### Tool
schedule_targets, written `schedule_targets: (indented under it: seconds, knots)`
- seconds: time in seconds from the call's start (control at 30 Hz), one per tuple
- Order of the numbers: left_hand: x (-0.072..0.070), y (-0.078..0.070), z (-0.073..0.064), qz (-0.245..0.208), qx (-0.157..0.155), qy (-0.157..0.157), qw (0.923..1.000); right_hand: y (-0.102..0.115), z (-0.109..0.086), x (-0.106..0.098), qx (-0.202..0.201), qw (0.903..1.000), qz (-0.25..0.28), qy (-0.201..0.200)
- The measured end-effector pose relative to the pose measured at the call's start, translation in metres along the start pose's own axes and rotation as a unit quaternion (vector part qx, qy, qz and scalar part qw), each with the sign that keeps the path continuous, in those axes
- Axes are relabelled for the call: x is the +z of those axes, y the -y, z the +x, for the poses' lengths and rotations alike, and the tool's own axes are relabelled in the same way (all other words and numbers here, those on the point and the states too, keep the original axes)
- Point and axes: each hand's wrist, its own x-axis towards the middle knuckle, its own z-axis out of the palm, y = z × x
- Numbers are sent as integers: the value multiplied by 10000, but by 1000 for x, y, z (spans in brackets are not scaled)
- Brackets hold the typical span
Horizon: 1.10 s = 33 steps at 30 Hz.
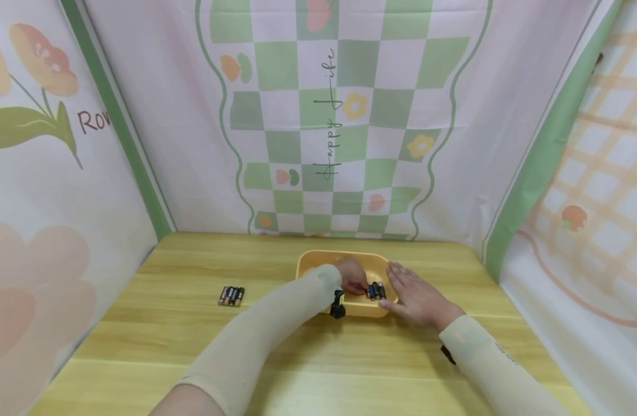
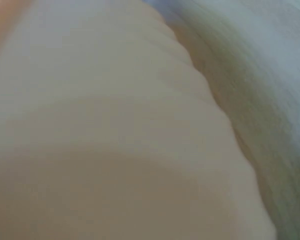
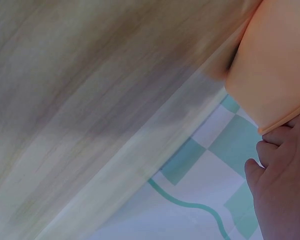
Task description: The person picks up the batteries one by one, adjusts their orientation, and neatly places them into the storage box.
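Left curtain (image 1: 37, 190): white with flower print and a green border strip; hangs beside the table (image 1: 308, 370).
Outer batteries (image 1: 231, 296): one row, side by side, on the wood-grain table; left of the yellow tub and well apart from both my hands.
Left sleeve (image 1: 266, 329): pale, covering my forearm; crosses the table to the tub. It fills most of the left wrist view, which is blurred.
Back curtain (image 1: 318, 115): green and white checks with the lettering "Happy Life"; behind the table.
Yellow tub (image 1: 362, 310): rounded rectangular, seated on the table; my left hand is inside, my right hand at its right end.
Left hand (image 1: 352, 274): reaches down into the tub; fingertips at the left side of the inner batteries. I cannot tell whether they pinch a battery or only touch one.
Inner batteries (image 1: 376, 291): one row, side by side, in the right part of the tub; located between my two hands, which are apart.
Right hand (image 1: 419, 297): fingers extended, thumb spread away from them; rests on the tub's right rim, thumb near the inner batteries.
Right sleeve (image 1: 490, 358): pale, running from my wrist toward the near right.
Right curtain (image 1: 599, 190): peach plaid print with a green border.
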Motion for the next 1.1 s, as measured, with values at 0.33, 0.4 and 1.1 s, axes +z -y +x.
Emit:
schedule_targets:
  seconds: [0.33,0.4,1.1]
  knots:
    - [-18,2,-10,-373,211,547,9976,4,1,-4,25,10000,71,15]
    - [-23,1,-11,-467,277,597,9967,3,1,-5,41,10000,47,26]
    - [-88,0,-66,-1235,438,788,9882,2,-1,-5,-43,10000,-2,62]
